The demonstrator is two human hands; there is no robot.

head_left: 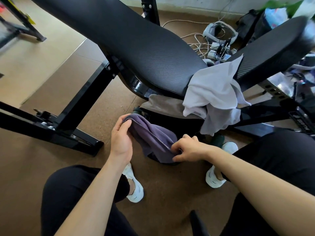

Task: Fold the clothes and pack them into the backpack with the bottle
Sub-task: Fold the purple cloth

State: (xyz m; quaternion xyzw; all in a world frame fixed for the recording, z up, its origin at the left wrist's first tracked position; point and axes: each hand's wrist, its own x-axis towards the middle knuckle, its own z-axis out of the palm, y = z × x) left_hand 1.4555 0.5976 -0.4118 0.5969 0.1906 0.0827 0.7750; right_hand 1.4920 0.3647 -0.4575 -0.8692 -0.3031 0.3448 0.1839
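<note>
Both hands hold a folded purple garment (151,138) low over the floor, in front of my knees. My left hand (121,133) grips its upper left edge. My right hand (187,147) pinches its lower right corner. Beneath the garment lies a dark shape (163,160), possibly the black backpack, mostly hidden. A white garment (213,92) hangs crumpled over the gap between the two pads of the black weight bench (144,53). A grey-beige cloth (163,104) lies under the bench edge. A dark green bottle-like object (217,139) stands by my right foot, partly hidden.
The bench's black steel legs (81,99) cross the cork floor at left. Cables, chargers and a white headset (216,33) lie behind the bench. Bags and clutter (272,17) fill the far right. My feet in white slippers (134,186) flank the dark shape.
</note>
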